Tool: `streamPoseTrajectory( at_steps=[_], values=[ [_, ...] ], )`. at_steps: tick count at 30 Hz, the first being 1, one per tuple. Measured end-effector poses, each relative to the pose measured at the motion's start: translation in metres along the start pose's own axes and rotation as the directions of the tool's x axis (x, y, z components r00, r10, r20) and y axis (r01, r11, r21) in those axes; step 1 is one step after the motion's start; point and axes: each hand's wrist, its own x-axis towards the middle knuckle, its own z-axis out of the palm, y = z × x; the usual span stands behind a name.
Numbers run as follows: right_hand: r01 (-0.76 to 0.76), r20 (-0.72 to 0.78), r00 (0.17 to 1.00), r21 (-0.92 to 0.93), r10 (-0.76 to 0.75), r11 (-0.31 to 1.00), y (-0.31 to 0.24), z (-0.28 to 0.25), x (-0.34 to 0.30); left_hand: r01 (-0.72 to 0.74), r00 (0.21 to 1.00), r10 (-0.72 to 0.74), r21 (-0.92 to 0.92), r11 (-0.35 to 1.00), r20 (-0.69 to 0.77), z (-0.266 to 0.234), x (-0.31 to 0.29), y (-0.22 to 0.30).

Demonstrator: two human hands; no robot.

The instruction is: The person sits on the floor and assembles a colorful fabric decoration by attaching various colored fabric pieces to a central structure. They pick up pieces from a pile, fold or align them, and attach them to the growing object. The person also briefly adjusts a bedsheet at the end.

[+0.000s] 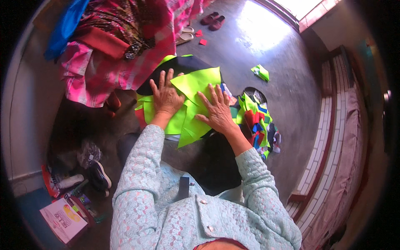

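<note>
Bright yellow-green fabric pieces [189, 118] lie spread and overlapping in front of me, with black cloth [185, 64] showing beyond them. My left hand [167, 98] rests on the left part of the pieces, fingers spread. On the right part lies my right hand [217, 110], also flat with its fingers apart. A pointed corner of the green fabric [204, 79] reaches up between the two hands. Neither hand grips anything that I can see. A bit of red cloth [141, 118] shows at the left edge.
A heap of mixed scraps [258, 125] sits right of my hands, with a green scrap [261, 72] beyond it. Pink checked cloth [121, 71] drapes at upper left. Dark red shoes [213, 21] stand far off. A box [63, 218] and a black shoe [100, 175] lie at lower left.
</note>
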Motion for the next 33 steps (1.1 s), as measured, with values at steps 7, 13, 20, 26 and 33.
streamPoseTrajectory(
  at_steps=[7,13,20,26,33],
  values=[
    [0.019,-0.045,0.999,0.102,-0.015,0.995,0.009,-0.002,0.002,-0.002,0.999,0.0,0.05,0.999,0.039,0.002,-0.001,-0.006],
    [-0.012,-0.152,0.983,0.485,0.098,0.875,0.034,-0.007,-0.013,-0.013,0.997,0.005,0.109,0.994,0.071,0.0,0.001,-0.002],
    [-0.203,-0.095,0.756,0.906,0.647,0.37,0.105,0.009,-0.05,-0.014,0.998,0.008,0.098,0.995,0.06,-0.001,0.001,-0.002],
    [-0.652,0.104,0.639,0.599,0.762,0.464,0.189,0.086,-0.137,-0.019,0.996,0.01,0.108,0.994,0.084,-0.003,0.002,-0.002],
    [-0.818,0.104,0.558,0.233,0.823,0.525,0.244,0.136,-0.193,-0.032,0.996,0.025,0.081,0.996,0.086,-0.005,0.003,-0.001]
  ],
)
